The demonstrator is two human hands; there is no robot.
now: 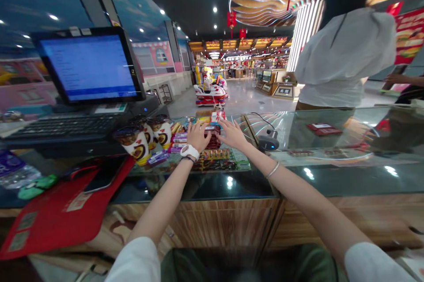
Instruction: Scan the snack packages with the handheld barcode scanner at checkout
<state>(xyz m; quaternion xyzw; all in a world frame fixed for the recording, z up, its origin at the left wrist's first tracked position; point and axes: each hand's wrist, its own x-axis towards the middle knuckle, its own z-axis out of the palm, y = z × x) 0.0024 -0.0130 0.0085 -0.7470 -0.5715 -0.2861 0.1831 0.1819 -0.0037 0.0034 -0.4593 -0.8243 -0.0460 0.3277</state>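
On the glass counter [261,168], a stack of dark red-brown wrapped snack packets [214,140] sits between my two hands. My left hand [198,137] is at its left side, fingers stretched forward and thumb against the packets. From the right, my right hand [233,134] reaches to the stack with its fingers extended and apart. Purple-wrapped bars [179,139] lie just left of my left hand. A red and white packet [217,116] is beyond the fingertips. More small packets [217,160] show through or on the glass nearer me.
Printed cups [134,144] stand left of the snacks, before a monitor [89,67] and keyboard [62,125]. A phone [107,173] rests on a red sheet [71,211]. A black device [268,141] and a red-brown packet [323,129] are rightward. A person [346,56] stands beyond the counter.
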